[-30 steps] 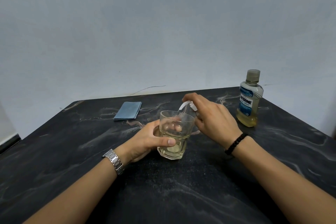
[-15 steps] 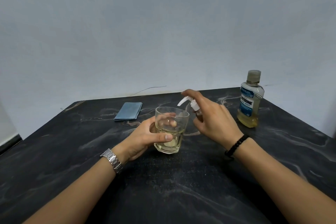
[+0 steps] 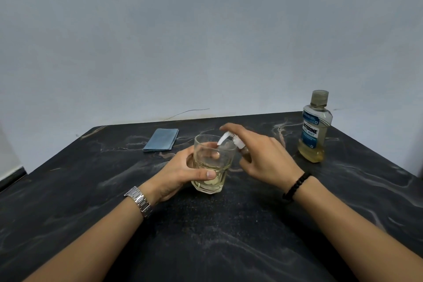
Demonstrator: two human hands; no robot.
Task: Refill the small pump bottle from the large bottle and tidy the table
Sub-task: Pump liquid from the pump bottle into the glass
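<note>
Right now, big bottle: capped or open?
Capped. The large bottle stands upright at the table's far right, its grey cap on, neither hand touching it.

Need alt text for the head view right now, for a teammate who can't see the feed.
A person's right hand holds a small pump bottle, its white nozzle aimed over a glass of pale yellow liquid gripped by the left hand. On the dark marbled table, a capped large bottle stands far right and a folded blue cloth lies behind.
</note>
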